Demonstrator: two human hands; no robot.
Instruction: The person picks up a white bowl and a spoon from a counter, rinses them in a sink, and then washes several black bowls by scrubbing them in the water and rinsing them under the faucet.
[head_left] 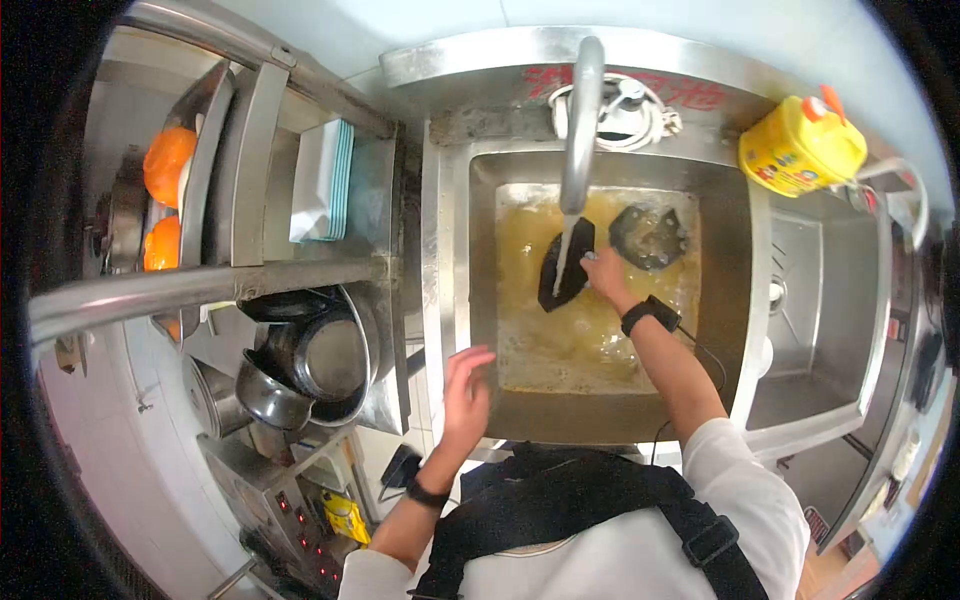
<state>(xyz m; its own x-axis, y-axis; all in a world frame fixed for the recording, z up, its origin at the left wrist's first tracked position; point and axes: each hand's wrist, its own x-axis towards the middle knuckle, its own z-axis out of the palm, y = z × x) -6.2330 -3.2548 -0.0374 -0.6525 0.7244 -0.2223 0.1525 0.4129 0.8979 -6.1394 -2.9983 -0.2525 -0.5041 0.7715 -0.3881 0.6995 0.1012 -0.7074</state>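
My right hand reaches down into the steel sink and grips a flat black piece under the stream from the faucet. A second dark, irregular piece lies in the yellowish water just right of that hand. My left hand hovers with fingers spread over the sink's near-left rim, holding nothing. Both wrists carry black bands.
A yellow detergent bottle stands on the sink's back right corner beside a second, smaller basin. Left of the sink, a metal rack holds stacked steel bowls, blue-edged plates and orange items.
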